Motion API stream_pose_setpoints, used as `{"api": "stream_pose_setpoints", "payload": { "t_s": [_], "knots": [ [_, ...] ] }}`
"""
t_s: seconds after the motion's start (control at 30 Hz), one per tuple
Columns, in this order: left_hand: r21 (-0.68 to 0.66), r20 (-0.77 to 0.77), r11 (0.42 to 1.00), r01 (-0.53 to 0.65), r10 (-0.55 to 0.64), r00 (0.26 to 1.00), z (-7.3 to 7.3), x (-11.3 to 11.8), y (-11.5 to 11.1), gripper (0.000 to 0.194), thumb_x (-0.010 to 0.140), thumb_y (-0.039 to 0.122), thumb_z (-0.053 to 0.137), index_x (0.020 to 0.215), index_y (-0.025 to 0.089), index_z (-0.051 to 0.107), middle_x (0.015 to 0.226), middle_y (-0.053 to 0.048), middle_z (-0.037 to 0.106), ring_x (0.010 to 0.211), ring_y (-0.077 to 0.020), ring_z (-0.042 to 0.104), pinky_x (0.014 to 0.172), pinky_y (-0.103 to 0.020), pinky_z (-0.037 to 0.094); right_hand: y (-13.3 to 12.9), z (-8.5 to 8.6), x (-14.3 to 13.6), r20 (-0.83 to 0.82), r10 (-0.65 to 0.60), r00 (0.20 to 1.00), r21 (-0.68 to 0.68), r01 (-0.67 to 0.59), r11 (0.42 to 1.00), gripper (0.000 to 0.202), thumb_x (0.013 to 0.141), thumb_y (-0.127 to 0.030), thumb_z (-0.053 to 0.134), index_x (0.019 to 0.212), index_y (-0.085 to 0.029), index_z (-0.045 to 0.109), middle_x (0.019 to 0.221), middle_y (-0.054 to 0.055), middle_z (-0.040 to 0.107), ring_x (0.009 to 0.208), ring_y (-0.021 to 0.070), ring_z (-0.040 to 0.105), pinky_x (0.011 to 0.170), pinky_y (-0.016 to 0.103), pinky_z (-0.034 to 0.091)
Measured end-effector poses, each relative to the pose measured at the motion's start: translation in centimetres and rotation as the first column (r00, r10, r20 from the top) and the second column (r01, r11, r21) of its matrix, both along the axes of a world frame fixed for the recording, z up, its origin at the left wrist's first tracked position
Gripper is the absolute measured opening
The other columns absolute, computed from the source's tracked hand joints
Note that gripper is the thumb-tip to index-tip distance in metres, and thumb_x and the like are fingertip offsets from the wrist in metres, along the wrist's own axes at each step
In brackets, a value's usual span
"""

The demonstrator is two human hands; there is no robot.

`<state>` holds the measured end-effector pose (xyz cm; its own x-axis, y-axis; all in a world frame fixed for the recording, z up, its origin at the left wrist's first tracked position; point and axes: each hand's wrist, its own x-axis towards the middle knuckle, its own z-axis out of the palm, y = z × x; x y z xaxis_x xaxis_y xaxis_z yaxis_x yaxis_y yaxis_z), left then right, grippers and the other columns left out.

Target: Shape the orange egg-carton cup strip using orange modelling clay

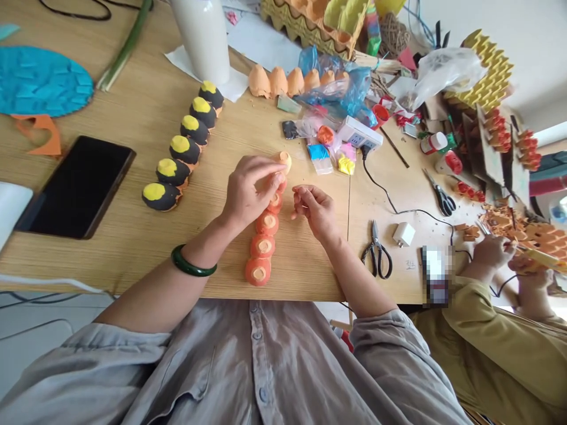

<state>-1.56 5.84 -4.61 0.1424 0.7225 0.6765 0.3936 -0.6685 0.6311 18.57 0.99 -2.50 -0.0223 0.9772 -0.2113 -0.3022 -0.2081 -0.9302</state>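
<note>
Orange cup strip (266, 224), beneath left hand (248, 192), just left of right hand (315, 209). Left fingers bent over far end, grip hidden; right fingers curled, cannot tell if pinching anything. Hard press, near end unbraced: strip could skid, dent.

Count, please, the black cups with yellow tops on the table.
6, in one slanting row: nearest cup, second cup, third cup, fourth cup, fifth cup and farthest cup, near the white cylinder. None seems hidden.

No readable text; just faint, illegible marks (410, 265) on the wooden tabletop (394, 171) near the white charger (403, 234).
</note>
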Motion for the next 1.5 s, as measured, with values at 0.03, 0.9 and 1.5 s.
{"api": "stream_pose_setpoints", "payload": {
  "t_s": [0.03, 0.9, 1.5],
  "knots": [
    [0.015, 0.003, 0.999, 0.038, -0.038, 0.999, 0.2, 0.2, -0.2, 0.035, 0.126, 0.05, 0.066, 0.127, 0.025, 0.091, 0.122, -0.005, 0.09, 0.117, -0.0259, 0.082, 0.109, -0.045, 0.065, 0.0, 0.4, -0.1, 0.01, 0.025, 1.0, -0.006, -0.025, 1.0, 0.064, 0.074, -0.075, 0.109, 0.09, -0.021, 0.079, 0.072, -0.007, 0.063, 0.058, 0.0083, 0.053, 0.052, 0.025, 0.06],
    [0.006, 0.0, 0.995, 0.1, -0.1, 0.995, 1.2, 1.1, -1.8, 0.018, 0.114, 0.025, 0.076, 0.114, 0.029, 0.094, 0.107, -0.007, 0.09, 0.107, -0.0285, 0.082, 0.101, -0.046, 0.071, -0.5, 0.5, -1.3, -0.125, 0.042, 0.991, -0.021, -0.045, 0.999, 0.061, 0.076, -0.073, 0.108, 0.079, -0.022, 0.075, 0.07, -0.005, 0.064, 0.053, 0.0083, 0.047, 0.044, 0.022, 0.058],
    [0.043, 0.041, 0.991, 0.125, -0.127, 0.991, 1.5, 1.3, -1.9, 0.01, 0.114, 0.023, 0.082, 0.115, 0.026, 0.091, 0.107, -0.007, 0.089, 0.106, -0.0272, 0.082, 0.098, -0.042, 0.07, -0.4, 1.2, -1.0, -0.165, 0.059, 0.985, -0.066, -0.071, 0.995, 0.058, 0.076, -0.066, 0.111, 0.079, -0.021, 0.075, 0.066, -0.006, 0.063, 0.049, 0.0072, 0.048, 0.045, 0.022, 0.063]
  ]
}}
